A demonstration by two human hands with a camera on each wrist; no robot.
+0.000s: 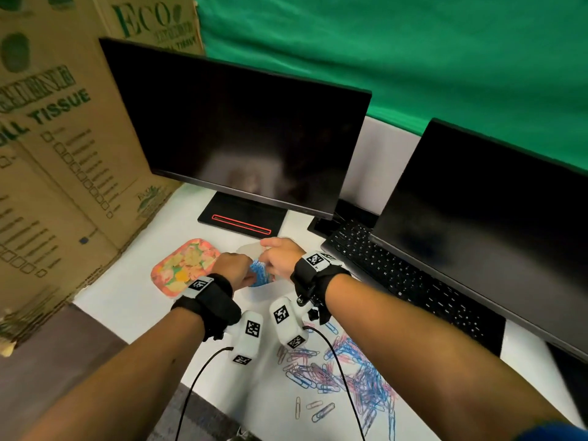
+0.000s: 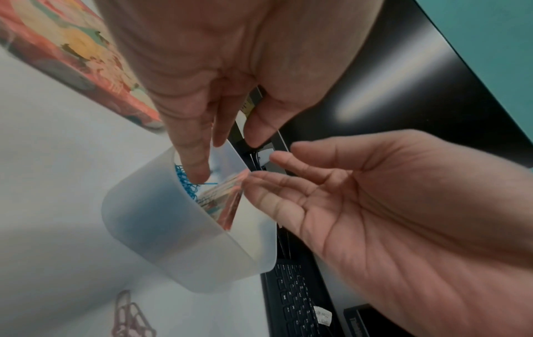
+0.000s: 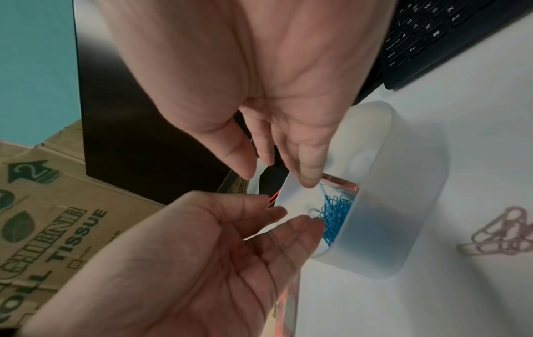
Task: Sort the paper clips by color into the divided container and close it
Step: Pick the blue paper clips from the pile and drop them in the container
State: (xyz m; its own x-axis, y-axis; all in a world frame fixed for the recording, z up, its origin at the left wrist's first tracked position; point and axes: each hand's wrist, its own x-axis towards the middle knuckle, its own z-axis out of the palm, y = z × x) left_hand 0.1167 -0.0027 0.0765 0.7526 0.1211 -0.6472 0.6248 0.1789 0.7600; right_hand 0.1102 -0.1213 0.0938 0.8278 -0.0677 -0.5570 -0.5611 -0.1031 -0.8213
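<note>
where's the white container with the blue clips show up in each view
Head: the container sits mid-frame, mostly hidden between the two hands, behind the loose clip pile.
Left wrist: lower centre, frosted wall towards the camera, blue clips inside.
Right wrist: right of centre, blue clips in its near side.
Shared landmark: the black keyboard, beside the container in all three views.

Cardboard box (image 1: 57,148), head view: "ECO" in green at top; "TISSUE" and partial "…LL" lower down; outlined word above, blurred, not readable.
Cardboard box (image 3: 52,219), right wrist view: "…OLL TISSUE"; numeral "2" inside an arrow symbol.
Keyboard (image 3: 450,36): key legends "Z", "X", "A", "Fn", "Ctrl"; rest blurred.
Keyboard (image 2: 300,301): small letter legends and a white sticker, too blurred to read.
Wrist camera tags (image 1: 253,328): black-and-white square code markers, no text.
</note>
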